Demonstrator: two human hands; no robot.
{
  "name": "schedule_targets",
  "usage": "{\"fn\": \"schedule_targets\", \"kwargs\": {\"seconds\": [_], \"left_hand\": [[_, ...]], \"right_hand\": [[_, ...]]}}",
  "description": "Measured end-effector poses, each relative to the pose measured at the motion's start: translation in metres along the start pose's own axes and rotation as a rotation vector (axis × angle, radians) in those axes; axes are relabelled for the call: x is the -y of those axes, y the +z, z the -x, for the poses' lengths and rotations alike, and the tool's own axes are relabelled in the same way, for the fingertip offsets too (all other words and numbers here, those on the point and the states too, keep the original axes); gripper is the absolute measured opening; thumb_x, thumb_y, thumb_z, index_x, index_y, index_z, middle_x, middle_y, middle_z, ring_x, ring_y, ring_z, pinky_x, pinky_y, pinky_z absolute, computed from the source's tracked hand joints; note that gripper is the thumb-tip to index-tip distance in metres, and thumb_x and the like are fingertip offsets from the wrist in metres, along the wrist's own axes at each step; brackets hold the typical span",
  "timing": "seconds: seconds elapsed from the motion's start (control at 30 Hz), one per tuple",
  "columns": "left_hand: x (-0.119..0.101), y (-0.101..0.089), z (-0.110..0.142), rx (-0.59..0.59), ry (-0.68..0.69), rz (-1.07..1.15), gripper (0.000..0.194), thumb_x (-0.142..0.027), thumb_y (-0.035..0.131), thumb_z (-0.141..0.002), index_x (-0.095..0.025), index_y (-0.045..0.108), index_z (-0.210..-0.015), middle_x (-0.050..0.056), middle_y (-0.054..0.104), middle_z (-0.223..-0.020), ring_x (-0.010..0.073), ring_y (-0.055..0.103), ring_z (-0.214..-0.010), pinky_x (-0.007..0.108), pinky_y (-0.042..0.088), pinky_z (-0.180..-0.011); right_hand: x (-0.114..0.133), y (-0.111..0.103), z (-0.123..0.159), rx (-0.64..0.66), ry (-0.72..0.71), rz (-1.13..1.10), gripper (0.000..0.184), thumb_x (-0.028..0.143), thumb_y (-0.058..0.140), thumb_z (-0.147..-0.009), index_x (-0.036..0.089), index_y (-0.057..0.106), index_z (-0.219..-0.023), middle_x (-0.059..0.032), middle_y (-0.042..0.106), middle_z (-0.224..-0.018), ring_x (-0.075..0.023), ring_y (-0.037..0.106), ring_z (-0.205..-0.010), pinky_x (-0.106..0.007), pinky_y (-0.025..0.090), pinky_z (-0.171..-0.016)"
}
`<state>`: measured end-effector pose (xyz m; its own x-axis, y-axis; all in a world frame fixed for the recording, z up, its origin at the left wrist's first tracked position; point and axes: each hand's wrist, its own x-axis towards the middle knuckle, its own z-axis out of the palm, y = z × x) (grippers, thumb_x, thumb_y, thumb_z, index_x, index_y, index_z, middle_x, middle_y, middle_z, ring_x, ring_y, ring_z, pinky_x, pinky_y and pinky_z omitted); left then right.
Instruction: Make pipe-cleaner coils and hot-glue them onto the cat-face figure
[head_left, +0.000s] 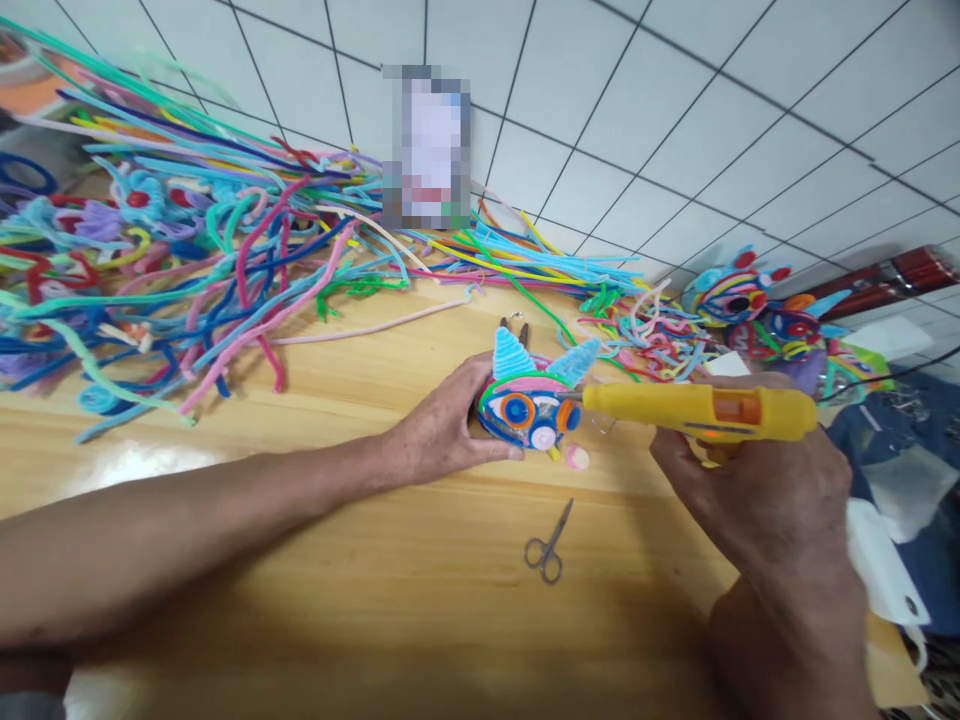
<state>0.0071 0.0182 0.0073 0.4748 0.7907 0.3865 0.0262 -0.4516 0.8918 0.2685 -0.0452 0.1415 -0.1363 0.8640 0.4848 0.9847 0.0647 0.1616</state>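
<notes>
My left hand is closed round a small pipe-cleaner animal head with light blue ears and orange-and-blue coiled eyes, held on the wooden table. My right hand grips a yellow hot glue gun, whose nozzle touches the head's right side. A small pink coil lies just below the head. Small metal scissors lie on the table nearer to me, untouched.
A big heap of coloured pipe cleaners covers the table's far left and back. Finished pipe-cleaner figures stand at the far right. Pliers peek out behind the head. A tiled wall rises behind; bags lie off the table's right edge.
</notes>
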Motion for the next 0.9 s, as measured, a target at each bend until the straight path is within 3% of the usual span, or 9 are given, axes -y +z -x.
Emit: {"fn": "schedule_targets", "kwargs": {"seconds": [0.23, 0.4, 0.9], "left_hand": [[-0.0024, -0.0019, -0.0001, 0.019, -0.005, 0.011, 0.084, -0.043, 0.092, -0.077, -0.025, 0.049, -0.148, 0.016, 0.057, -0.150, 0.0380, 0.054, -0.143, 0.058, 0.046, -0.122], [-0.0014, -0.0002, 0.0005, 0.011, -0.007, 0.033, 0.085, -0.046, 0.092, -0.078, -0.023, 0.049, -0.148, 0.018, 0.056, -0.152, 0.0382, 0.053, -0.145, 0.057, 0.044, -0.123], [-0.0009, -0.0008, -0.0004, 0.010, 0.008, 0.033, 0.084, -0.044, 0.092, -0.078, -0.024, 0.050, -0.148, 0.017, 0.056, -0.153, 0.0379, 0.055, -0.143, 0.057, 0.045, -0.122]], "right_hand": [[0.0005, 0.0037, -0.0013, 0.009, 0.004, -0.051, 0.019, 0.034, 0.058, -0.080, 0.026, 0.059, -0.098, -0.0096, 0.073, -0.093, -0.0339, 0.075, -0.086, -0.038, 0.053, -0.058], [0.0001, 0.0019, -0.0003, 0.081, 0.010, -0.078, 0.019, 0.032, 0.055, -0.083, 0.027, 0.058, -0.101, -0.0128, 0.072, -0.099, -0.0376, 0.074, -0.089, -0.040, 0.051, -0.058], [-0.0033, 0.0022, -0.0009, 0.034, -0.123, -0.095, 0.021, 0.026, 0.056, -0.086, 0.023, 0.061, -0.106, -0.0146, 0.072, -0.101, -0.0365, 0.074, -0.091, -0.042, 0.057, -0.065]]}}
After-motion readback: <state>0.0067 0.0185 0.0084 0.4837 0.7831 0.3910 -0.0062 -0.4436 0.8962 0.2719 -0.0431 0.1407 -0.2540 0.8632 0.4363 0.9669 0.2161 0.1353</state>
